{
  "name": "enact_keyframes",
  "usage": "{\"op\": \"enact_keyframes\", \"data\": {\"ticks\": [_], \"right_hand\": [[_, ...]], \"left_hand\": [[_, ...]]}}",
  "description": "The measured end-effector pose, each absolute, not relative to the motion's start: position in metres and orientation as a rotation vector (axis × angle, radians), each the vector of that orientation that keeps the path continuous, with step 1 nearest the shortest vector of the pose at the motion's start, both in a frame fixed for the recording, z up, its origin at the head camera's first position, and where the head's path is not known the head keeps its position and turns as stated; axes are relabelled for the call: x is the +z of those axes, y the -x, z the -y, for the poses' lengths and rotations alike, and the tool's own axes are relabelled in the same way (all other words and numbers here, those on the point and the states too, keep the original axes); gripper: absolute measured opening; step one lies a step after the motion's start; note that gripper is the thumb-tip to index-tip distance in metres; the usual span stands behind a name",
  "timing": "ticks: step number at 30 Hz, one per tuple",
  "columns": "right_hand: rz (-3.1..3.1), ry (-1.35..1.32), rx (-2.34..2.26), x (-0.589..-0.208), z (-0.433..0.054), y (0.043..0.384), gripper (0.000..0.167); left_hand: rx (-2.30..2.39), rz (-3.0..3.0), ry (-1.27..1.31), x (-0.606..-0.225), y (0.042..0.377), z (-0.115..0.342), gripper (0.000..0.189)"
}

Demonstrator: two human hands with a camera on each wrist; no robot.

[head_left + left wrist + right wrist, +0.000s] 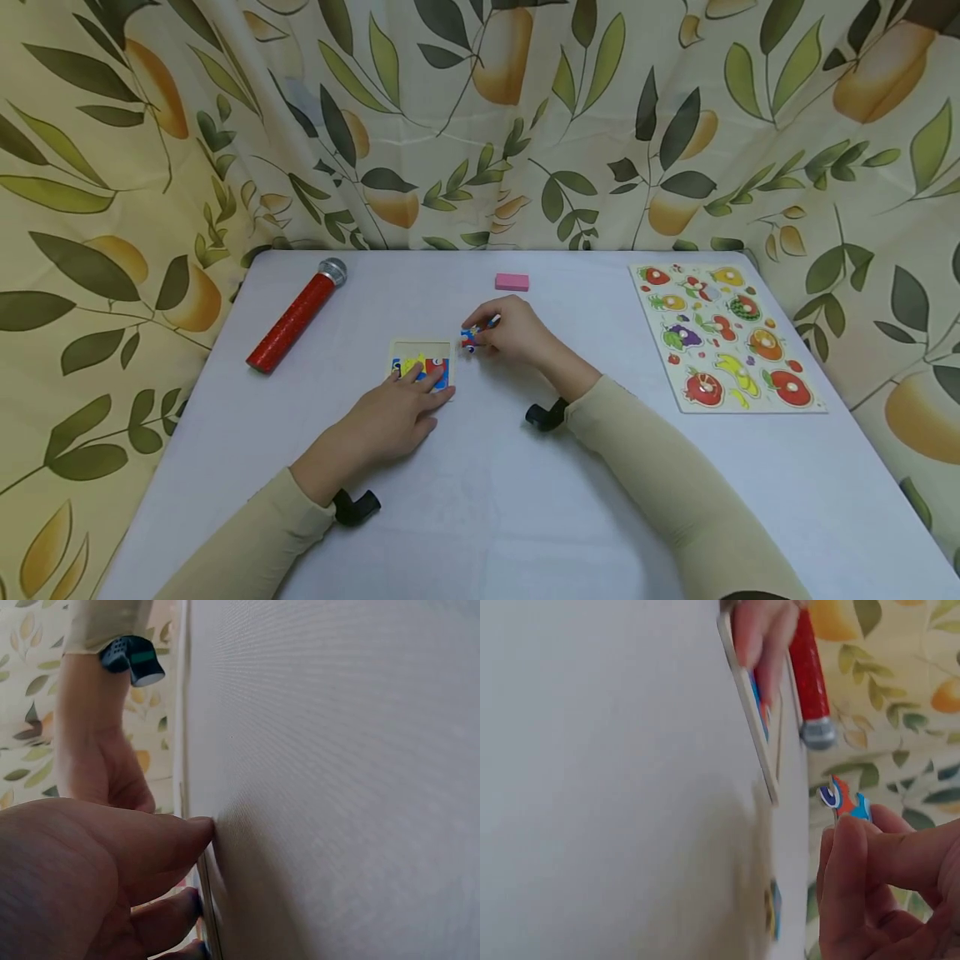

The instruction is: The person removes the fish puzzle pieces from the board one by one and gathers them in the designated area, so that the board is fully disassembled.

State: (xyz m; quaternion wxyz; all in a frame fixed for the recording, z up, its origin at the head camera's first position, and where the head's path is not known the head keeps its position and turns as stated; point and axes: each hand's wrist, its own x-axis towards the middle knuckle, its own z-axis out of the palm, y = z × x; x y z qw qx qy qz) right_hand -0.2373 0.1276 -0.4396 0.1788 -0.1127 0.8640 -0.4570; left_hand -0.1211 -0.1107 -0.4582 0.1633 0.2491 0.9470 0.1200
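My left hand (390,421) lies with fingers spread on a small wooden puzzle tray (422,342), over the yellow, red and blue pieces fitted in its lower half. To its right, my right hand (517,333) pinches a small red, blue and white puzzle piece (844,801) between thumb and finger, held above the table in the right wrist view. Below that hand a loose puzzle piece (774,909) is on the tabletop. The left wrist view has the left thumb (172,836) at the tray's edge; the tray's face is mostly hidden there.
A red microphone (294,321) lies at the back left. A pink block (512,282) sits near the table's far edge. On the right is a fruit puzzle board (720,342). Patterned curtains (480,167) hang behind the white tabletop (480,500).
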Motion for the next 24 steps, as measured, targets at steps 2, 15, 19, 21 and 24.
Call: {"op": "enact_keyframes", "data": {"ticks": [2, 15, 19, 21, 24], "right_hand": [[-2.443, 0.296, -1.294, -0.438, -0.138, 0.238, 0.022], [-2.523, 0.184, -1.204, -0.437, -0.21, 0.247, 0.025], [-2.553, 0.131, -1.163, -0.44, -0.23, 0.251, 0.025], [-2.563, 0.113, -1.145, -0.441, -0.238, 0.252, 0.026], [-2.576, 0.092, -1.12, -0.442, -0.247, 0.254, 0.026]], "left_hand": [[0.342, -2.703, -0.71, -0.458, 0.121, 0.111, 0.054], [0.349, -2.726, -0.738, -0.463, 0.121, 0.112, 0.055], [0.354, -2.729, -0.753, -0.463, 0.121, 0.113, 0.054], [0.355, -2.728, -0.754, -0.463, 0.121, 0.113, 0.054], [0.359, -2.727, -0.754, -0.463, 0.121, 0.113, 0.054]]}}
